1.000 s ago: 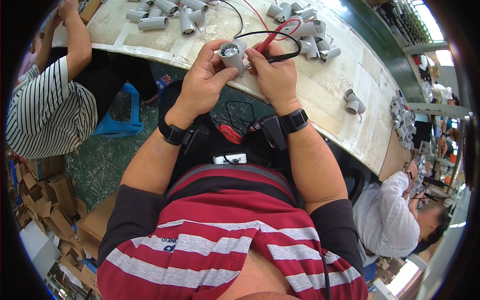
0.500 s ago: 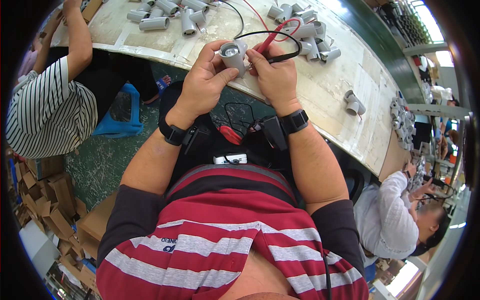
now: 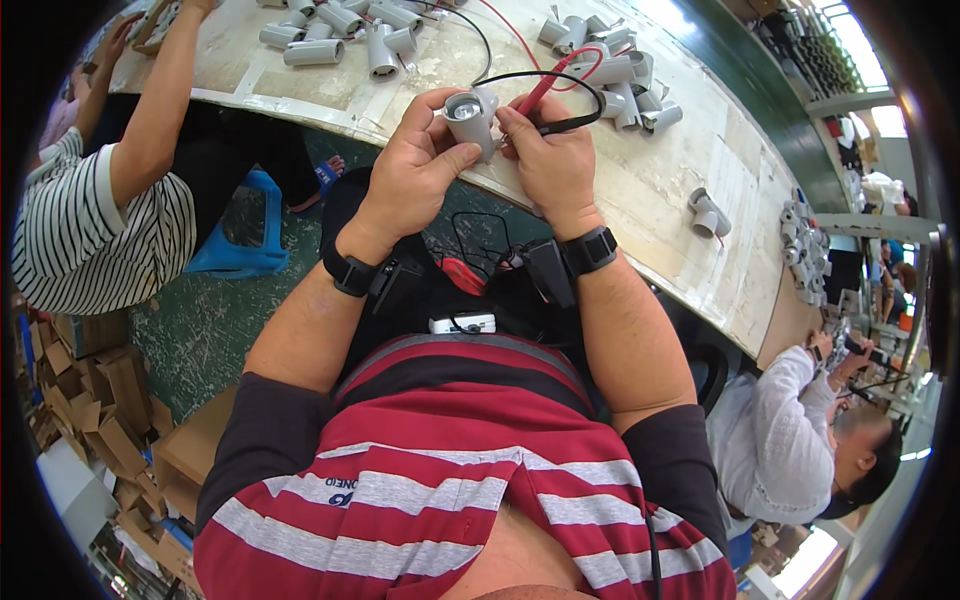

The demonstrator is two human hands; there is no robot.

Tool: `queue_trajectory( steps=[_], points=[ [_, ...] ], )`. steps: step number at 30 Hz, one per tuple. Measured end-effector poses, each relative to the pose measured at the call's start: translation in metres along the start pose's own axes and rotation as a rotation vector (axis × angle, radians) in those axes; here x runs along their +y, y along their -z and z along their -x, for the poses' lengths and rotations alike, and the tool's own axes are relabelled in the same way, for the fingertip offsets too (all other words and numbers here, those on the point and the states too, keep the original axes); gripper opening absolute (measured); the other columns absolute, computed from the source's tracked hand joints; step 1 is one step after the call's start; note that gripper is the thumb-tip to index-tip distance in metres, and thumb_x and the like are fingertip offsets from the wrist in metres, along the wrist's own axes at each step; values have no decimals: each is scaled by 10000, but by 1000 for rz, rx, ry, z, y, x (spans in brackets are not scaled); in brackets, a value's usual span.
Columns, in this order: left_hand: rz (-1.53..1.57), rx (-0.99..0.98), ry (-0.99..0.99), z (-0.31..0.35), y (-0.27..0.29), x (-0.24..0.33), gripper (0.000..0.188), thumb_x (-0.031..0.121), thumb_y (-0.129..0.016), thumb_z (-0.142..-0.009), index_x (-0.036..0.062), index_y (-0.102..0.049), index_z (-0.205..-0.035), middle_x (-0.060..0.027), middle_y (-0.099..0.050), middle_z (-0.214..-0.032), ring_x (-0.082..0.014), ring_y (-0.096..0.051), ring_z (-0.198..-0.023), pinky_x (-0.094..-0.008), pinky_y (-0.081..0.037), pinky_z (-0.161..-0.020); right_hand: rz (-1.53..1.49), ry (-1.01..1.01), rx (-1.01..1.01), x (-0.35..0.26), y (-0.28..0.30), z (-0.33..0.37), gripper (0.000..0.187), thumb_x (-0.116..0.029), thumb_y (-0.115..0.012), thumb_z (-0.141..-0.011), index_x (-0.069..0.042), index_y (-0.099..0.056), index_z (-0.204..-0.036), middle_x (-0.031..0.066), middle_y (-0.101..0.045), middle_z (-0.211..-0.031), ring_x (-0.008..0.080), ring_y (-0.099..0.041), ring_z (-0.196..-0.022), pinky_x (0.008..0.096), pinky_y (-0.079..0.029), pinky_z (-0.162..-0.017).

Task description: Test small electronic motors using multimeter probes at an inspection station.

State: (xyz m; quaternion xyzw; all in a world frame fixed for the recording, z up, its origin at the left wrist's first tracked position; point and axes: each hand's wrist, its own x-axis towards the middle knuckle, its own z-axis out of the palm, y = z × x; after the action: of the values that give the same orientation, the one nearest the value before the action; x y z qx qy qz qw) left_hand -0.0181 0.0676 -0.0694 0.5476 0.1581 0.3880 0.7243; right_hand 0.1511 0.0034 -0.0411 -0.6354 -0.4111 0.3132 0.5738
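My left hand (image 3: 415, 175) grips a grey double-cylinder lamp fitting (image 3: 470, 122) over the table's near edge. Its round end faces up and shows a shiny lens or reflector inside. Close on its right, my right hand (image 3: 550, 160) is closed around a red test probe (image 3: 543, 88) and a black test probe (image 3: 572, 122), whose handles stick out past the fingers. The probe tips are hidden between the fingers and the fitting, so contact cannot be made out. Red and black leads loop away over the tabletop.
Several similar grey fittings lie at the table's far left (image 3: 384, 52) and far right (image 3: 615, 75); one more (image 3: 707, 214) lies alone at right. A co-worker in stripes (image 3: 110, 220) sits left by a blue stool (image 3: 250, 230), another in white (image 3: 775, 440) at right. Cardboard boxes (image 3: 115, 400) are piled lower left.
Both hands and the fitting stay almost in place, with a slight shift. The co-worker at left has moved an arm further over the table; the one at right has shifted hands and head.
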Motion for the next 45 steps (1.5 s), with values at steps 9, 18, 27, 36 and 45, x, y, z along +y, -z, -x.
queue_trajectory(
  steps=[9, 18, 27, 36, 45],
  points=[
    [-16, 97, -11, -3, -6, 6, 558, -32, -710, -972, 87, -474, -1464, -103, -652, -1256, -166, -664, -1113, -312, -572, -926, -34, -17, 3, -4, -4, 4, 120, -127, -756, -986, -28, -708, -1035, 12, -701, -854, 83, -629, -705, 232, -522, -622],
    [-118, 210, 45, -4, -6, 14, 582, 16, -752, -954, 31, -454, -1454, -125, -664, -1182, -172, -701, -981, -311, -584, -851, -44, -2, 1, -4, -4, 8, 127, -129, -757, -988, -30, -701, -1043, 13, -695, -848, 79, -625, -702, 230, -518, -616],
    [-326, 533, 34, 5, 30, 41, 626, 71, -757, -930, -24, -421, -1450, -141, -694, -1053, -162, -698, -908, -306, -581, -774, -227, 88, 108, -30, 16, -3, 170, -126, -744, -998, 22, -698, -1069, 83, -727, -870, 133, -670, -713, 256, -559, -628],
    [-464, 734, 169, -40, 173, 62, 471, 93, -768, -936, -52, -554, -1330, -142, -714, -1038, -174, -692, -720, -300, -577, -643, -108, 229, 198, -85, 92, -54, 197, -148, -736, -1006, 26, -708, -1096, 107, -745, -893, 155, -695, -723, 274, -592, -639],
    [-1436, 721, -420, -50, 92, 65, 477, 171, -773, -884, -40, -612, -1281, -244, -653, -1233, -421, -591, -1232, -436, -487, -1059, -2, 388, 201, -124, 125, -69, 213, -192, -758, -966, 9, -728, -1029, 96, -728, -825, 154, -683, -701, 294, -555, -632]
  ],
)
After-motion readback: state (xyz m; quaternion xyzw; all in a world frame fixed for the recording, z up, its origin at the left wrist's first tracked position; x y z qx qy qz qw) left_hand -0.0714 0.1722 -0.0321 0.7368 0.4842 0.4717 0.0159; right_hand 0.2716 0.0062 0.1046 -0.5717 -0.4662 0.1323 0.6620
